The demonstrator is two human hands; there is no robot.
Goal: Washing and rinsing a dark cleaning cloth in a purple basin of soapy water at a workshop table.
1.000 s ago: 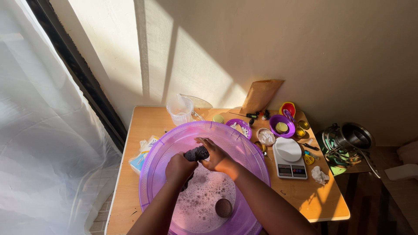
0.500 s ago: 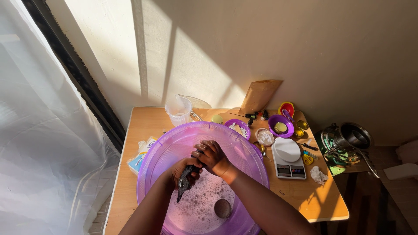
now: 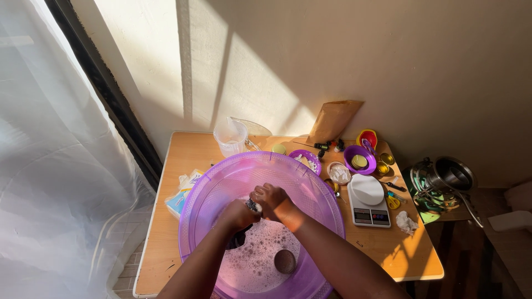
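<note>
Sunlit wall behind, white curtain at one side, wooden bench [image 3: 183,160] beneath. Left fingers [image 3: 244,213] clenched around a small dark object [image 3: 239,238], held low over the suds, probably so drips fall back into the water. Right fingers [image 3: 265,197] curled onto the pale, soapy upper end of the same object [image 3: 254,206], pressing against the left hand [image 3: 237,215] as if scrubbing; right hand [image 3: 271,200] just above and touching. Both wrists angled down inside the big purple basin [image 3: 205,188], filling most of the bench. Foamy water [image 3: 252,260] pooled at the bottom, with a small round brown piece [image 3: 285,261] lying in it, apart from the hands. Beyond the rim: clear measuring jug [image 3: 230,137], small purple bowl [image 3: 359,159], kitchen scale [image 3: 368,205] bearing a white dish, brown paper bag [image 3: 334,119] leaning on the wall. Metal pot [image 3: 451,176] off to the side, away from the splashes.
</note>
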